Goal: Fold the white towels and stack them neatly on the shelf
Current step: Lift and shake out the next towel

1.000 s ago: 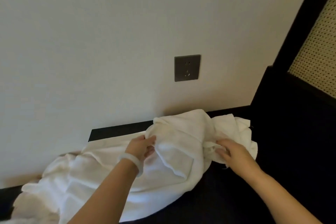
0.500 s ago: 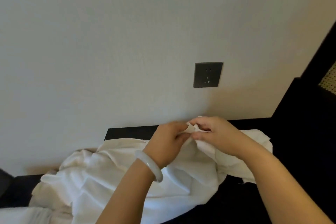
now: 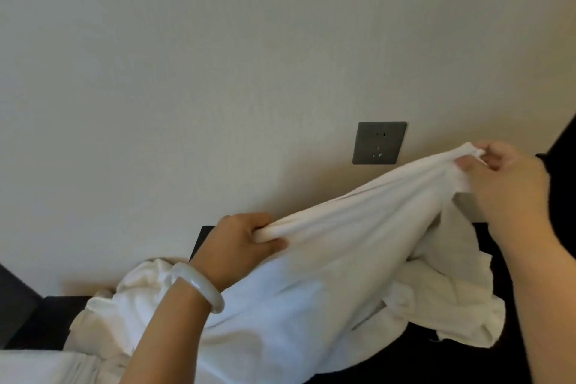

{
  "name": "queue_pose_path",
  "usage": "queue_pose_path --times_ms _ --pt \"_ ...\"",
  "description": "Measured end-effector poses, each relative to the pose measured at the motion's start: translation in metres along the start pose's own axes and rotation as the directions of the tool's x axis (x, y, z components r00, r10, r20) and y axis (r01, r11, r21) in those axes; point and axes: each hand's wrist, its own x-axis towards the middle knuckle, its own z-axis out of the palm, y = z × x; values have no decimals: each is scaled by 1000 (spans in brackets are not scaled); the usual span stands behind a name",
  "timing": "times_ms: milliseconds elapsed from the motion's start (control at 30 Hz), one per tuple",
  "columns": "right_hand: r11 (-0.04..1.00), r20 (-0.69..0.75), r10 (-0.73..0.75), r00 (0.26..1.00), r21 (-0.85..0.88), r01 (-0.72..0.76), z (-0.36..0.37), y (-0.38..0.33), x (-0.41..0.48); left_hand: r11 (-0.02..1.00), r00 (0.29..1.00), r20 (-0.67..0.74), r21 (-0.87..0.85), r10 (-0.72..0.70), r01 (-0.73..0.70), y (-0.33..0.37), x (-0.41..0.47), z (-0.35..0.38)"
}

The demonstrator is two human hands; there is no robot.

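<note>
A large white towel lies bunched on a dark surface against the wall. Its top edge is lifted and stretched taut between my hands. My left hand, with a pale bangle on the wrist, grips the bunched edge in a fist at the centre. My right hand pinches a corner of the same towel, raised at the right. The lower part of the towel hangs in loose folds onto the surface. More white cloth lies at the bottom left.
A grey wall socket sits on the plain wall just above the stretched edge. A dark panel rises at the far right. Another dark edge shows at the far left.
My hands were together at the towel's top half a second ago. They have since drawn apart, the right one up and to the right, pulling the edge taut. The view has tilted upward.
</note>
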Motion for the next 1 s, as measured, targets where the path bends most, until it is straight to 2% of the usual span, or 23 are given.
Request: queue_pose_path --times_ms 67,100,133,167,233,267,300,367,433,500,567,633,700,767,800,833,900,967,1000 --pt "977 176 -23 984 -206 59 7 1 -2 997 999 -42 74 -18 21 -4 2 4" --pt "965 307 -47 951 -231 122 16 -1 -10 996 999 -48 83 -14 18 1 3 9" --pt "961 458 -78 886 -203 189 26 -4 -21 997 999 -43 83 8 -4 8 3 15" --pt "957 604 -112 789 -147 249 37 -6 -35 996 998 -36 79 49 -46 16 4 23" --pt "961 790 -127 600 -51 270 58 -7 -63 990 992 -25 61 127 -125 30 3 37" --pt "972 830 -110 546 -25 233 68 -3 -74 987 988 -28 55 153 -151 33 4 42" --pt "982 841 -90 533 -15 190 76 1 -81 984 984 -49 58 173 -170 35 4 45" --pt "992 814 -44 579 -32 120 83 6 -86 980 974 -116 66 195 -189 35 5 45" --pt "989 762 -69 644 -32 143 79 8 -83 985 976 -147 -40 158 -166 35 5 40" --pt "984 671 -139 728 12 177 72 7 -76 987 989 -76 -90 126 -133 32 5 35" --pt "979 567 -192 801 50 200 60 6 -68 990 992 0 -68 122 -122 29 6 27" --pt "985 428 -174 887 63 163 44 3 -54 993 994 12 -45 113 -112 22 8 12" --pt "993 203 -97 974 85 81 19 2 -31 994 996 5 -59 89 -89 11 8 -9" --pt "989 -41 -59 997 133 64 -14 -1 -4 984 998 2 -166 60 -59 4 6 -29" --pt "989 -100 -38 994 140 52 -29 -3 8 972 999 9 -228 52 -49 3 5 -37" --pt "993 -100 -27 995 115 39 -40 -7 17 962 999 20 -271 51 -44 5 5 -42" --pt "998 -17 -42 999 -42 41 -41 -8 31 966 998 20 -253 55 -48 11 8 -38" --pt "952 218 -56 974 -283 118 -20 -12 25 984 999 -15 -175 35 -38 20 12 -22" --pt "926 375 -50 926 -330 184 -5 -11 13 989 1000 -25 -148 15 -19 25 14 -10"
